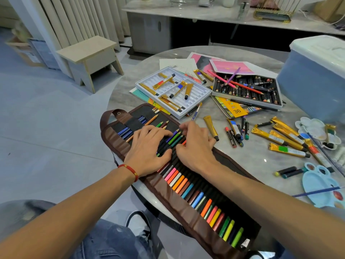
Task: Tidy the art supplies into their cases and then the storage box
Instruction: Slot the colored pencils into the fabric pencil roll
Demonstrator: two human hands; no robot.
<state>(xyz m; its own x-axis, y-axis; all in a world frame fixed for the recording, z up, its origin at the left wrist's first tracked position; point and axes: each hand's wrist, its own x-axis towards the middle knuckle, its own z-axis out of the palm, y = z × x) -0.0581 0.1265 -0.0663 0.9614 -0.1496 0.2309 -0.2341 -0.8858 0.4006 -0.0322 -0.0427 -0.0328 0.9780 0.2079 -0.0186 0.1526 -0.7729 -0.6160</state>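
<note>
The fingers of the right hand (pixel 196 144) are curled and pinch a coloured pencil (pixel 183 142) at the middle of the brown roll-up pencil case (pixel 186 208), which lies open on the worktop (pixel 261 161). The fingers of the left hand (pixel 147 146) are nearly straight and press flat on the pencils just beside the right hand, on the strap side of the case; they seem to hold the pencils steady and grip nothing.

I judge the task to be at an early stage. In the pencil case, the long part toward the person is already filled with pencils in their loops. The part under the hands is half done, and some loops near the strap end look free.

Beyond the pencil case, the white paint tray (pixel 173 90) holds only a few gold tubes, and they lie across the slots. To the right of the pencil case, many loose paint tubes (pixel 280 139) and some oil pastels (pixel 234 135) are spread on the worktop. The pastel box (pixel 246 88), beyond them, is open with pink pencils lying over it. Two palettes and brushes lie at the far right of the case. The blue storage box (pixel 315 77) stands farthest away from the case; I cannot tell what is in it.
</note>
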